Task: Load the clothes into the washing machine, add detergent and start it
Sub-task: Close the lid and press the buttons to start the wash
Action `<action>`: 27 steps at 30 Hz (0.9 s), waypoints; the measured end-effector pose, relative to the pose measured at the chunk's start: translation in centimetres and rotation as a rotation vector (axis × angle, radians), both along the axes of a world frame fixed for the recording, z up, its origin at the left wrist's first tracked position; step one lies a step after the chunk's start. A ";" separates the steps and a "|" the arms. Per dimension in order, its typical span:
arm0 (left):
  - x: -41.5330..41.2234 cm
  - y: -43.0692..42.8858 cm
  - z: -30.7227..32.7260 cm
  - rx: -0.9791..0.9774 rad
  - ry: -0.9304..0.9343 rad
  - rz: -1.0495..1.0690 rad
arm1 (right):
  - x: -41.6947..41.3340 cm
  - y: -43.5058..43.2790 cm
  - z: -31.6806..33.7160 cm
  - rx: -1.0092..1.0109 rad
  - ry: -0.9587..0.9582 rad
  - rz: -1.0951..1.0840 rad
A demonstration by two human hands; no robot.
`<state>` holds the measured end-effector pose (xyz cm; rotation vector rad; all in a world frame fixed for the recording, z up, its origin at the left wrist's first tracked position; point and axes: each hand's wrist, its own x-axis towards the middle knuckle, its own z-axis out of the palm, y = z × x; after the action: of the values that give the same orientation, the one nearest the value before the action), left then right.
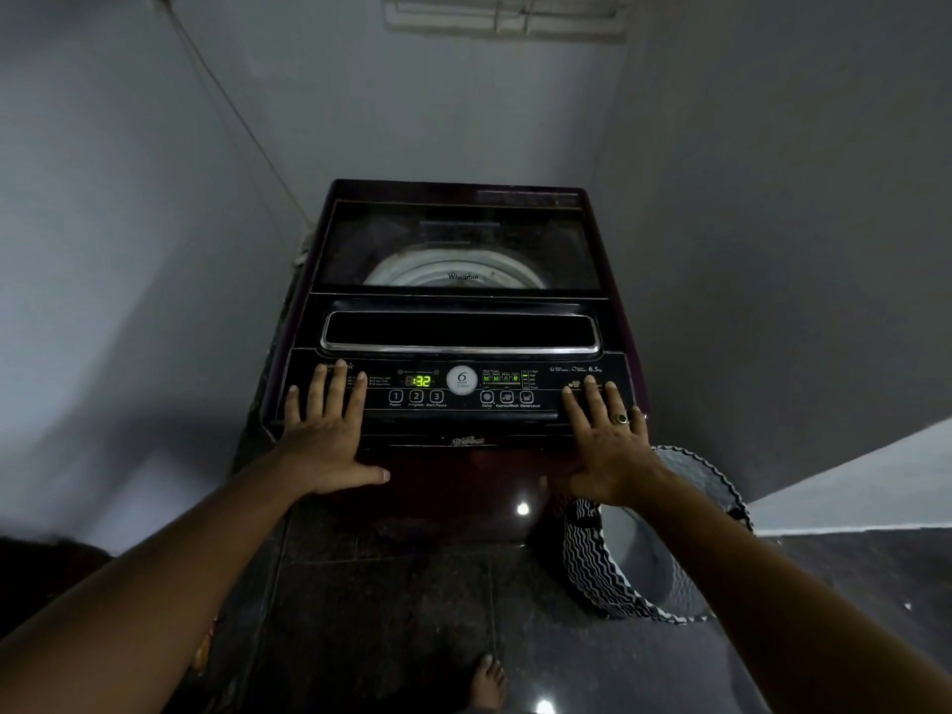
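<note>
The washer [458, 456] stands in the far corner between two walls, its front facing near. Its long control panel [463, 412] runs left to right along the near top edge. The lid [458, 239] lies shut behind the panel, with a chrome-edged handle recess [461, 332] at its near side. The green display [422, 380] reads 32, left of the panel's middle.

The left hand [329, 445] rests flat on the panel's left end, fingers straight and spread, thumb stretched out across the washer's front. The right hand [608, 445] lies the same way on the right end, fingers straight and apart, with a ring [622, 418] on one of them. Neither hand holds anything, and the buttons lie between them, uncovered.

Through the lid's dark glass only the pale drum rim [453, 270] shows, so what is in the drum cannot be told. The left fingers cover part of the panel's print.

A zigzag-patterned basket [602, 564] lies tipped on the floor [391, 600] just right of the washer, partly behind the right forearm, its pale inside showing. A bare foot [487, 682] is cut off at the near edge.
</note>
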<state>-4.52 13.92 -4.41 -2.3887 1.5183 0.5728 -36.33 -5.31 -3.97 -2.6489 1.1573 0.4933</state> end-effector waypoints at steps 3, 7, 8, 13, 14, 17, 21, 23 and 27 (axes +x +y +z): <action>0.0 0.0 0.0 -0.002 0.000 -0.002 | 0.0 0.1 0.0 -0.005 -0.003 -0.003; 0.0 0.0 0.0 -0.003 -0.004 -0.003 | 0.1 0.0 0.0 -0.005 -0.002 -0.005; 0.1 0.0 0.0 -0.002 -0.002 -0.003 | 0.1 0.0 0.0 -0.002 -0.001 -0.005; 0.0 0.0 0.0 0.000 -0.001 0.000 | 0.1 0.0 0.0 0.001 0.004 -0.007; 0.0 0.0 0.0 0.000 -0.002 0.000 | 0.1 0.0 0.1 0.005 0.006 -0.005; 0.0 0.0 0.0 -0.003 0.004 -0.003 | 0.1 0.1 0.4 0.016 0.013 -0.001; 0.0 0.0 0.0 -0.003 0.005 -0.002 | 0.1 0.2 0.5 0.011 0.004 0.003; 0.1 0.0 -0.1 -0.001 0.005 -0.003 | 0.1 0.2 0.6 0.017 0.006 0.004; 0.1 0.1 -0.1 0.003 0.007 -0.006 | 0.1 0.2 0.6 0.019 0.009 -0.003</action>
<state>-4.44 14.01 -4.53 -2.3814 1.5252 0.5821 -36.20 -5.09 -3.37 -2.6315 1.1534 0.5134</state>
